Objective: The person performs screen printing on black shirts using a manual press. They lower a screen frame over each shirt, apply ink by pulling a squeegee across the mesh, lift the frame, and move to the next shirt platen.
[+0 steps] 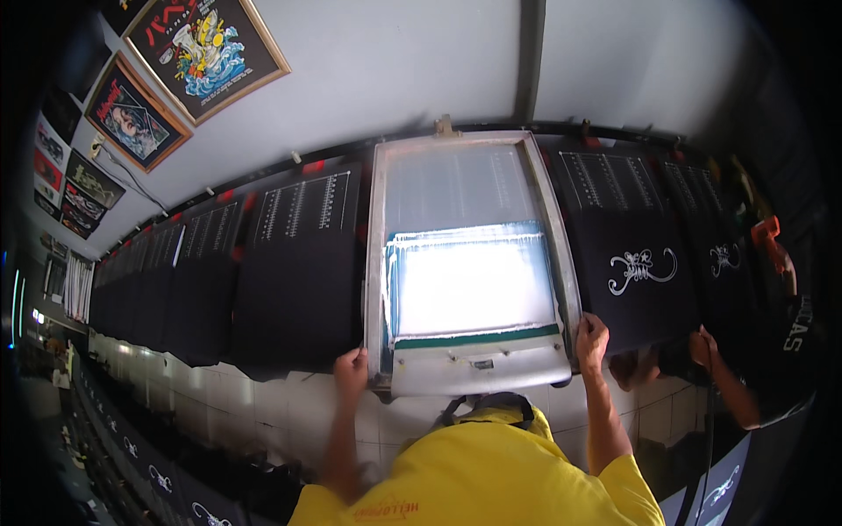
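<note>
A screen-printing frame (pixel 375 228) lies straight ahead of me over the long printing bench. A bright white area (pixel 474 285), apparently ink, covers its nearer mesh, with blue-green stencil around it. Across the near end rests a wide grey squeegee (pixel 482 366) with a green blade; neither hand is on it. My left hand (pixel 351 372) is closed at the frame's lower left side. On the right side rail, slightly farther up, my right hand (pixel 593 340) grips with curled fingers. Whatever lies under the frame is hidden.
Black shirts on boards line both sides; the shirt at right (pixel 643 272) bears a white ornament, the left one (pixel 294 298) is plain. A co-worker's hand (pixel 702 344) is close at right, near an orange object (pixel 766 232). Framed pictures (pixel 210 57) hang on the wall.
</note>
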Action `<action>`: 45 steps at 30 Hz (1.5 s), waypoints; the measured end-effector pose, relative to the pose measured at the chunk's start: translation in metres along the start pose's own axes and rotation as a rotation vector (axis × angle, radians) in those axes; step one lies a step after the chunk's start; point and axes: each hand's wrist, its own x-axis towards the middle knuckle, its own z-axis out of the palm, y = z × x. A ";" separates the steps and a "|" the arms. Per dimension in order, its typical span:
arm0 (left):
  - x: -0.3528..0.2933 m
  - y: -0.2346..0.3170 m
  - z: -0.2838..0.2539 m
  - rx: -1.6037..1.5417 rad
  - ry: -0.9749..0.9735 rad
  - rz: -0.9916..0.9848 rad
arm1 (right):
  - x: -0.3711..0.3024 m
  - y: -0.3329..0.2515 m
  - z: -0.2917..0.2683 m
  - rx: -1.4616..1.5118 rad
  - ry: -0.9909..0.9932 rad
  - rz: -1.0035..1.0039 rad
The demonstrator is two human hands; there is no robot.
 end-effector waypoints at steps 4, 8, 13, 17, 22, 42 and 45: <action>-0.006 0.017 -0.003 0.117 0.179 0.116 | 0.003 -0.006 -0.008 -0.113 -0.121 -0.035; -0.050 0.056 -0.026 0.173 0.108 0.320 | -0.027 -0.038 -0.041 -0.295 -0.228 -0.417; -0.072 0.082 -0.045 0.363 -0.302 0.705 | -0.061 -0.097 -0.074 -0.444 -0.634 -0.925; -0.067 0.084 -0.035 0.506 -0.361 0.771 | -0.057 -0.080 -0.062 -0.565 -0.719 -1.045; -0.051 0.108 -0.030 0.588 -0.429 0.626 | -0.040 -0.103 -0.057 -0.607 -0.806 -1.027; -0.018 0.082 -0.010 0.336 -0.119 0.709 | -0.052 -0.089 -0.028 -0.395 -0.539 -0.912; -0.003 0.066 0.011 0.363 0.015 0.864 | -0.047 -0.083 -0.009 -0.453 -0.476 -0.911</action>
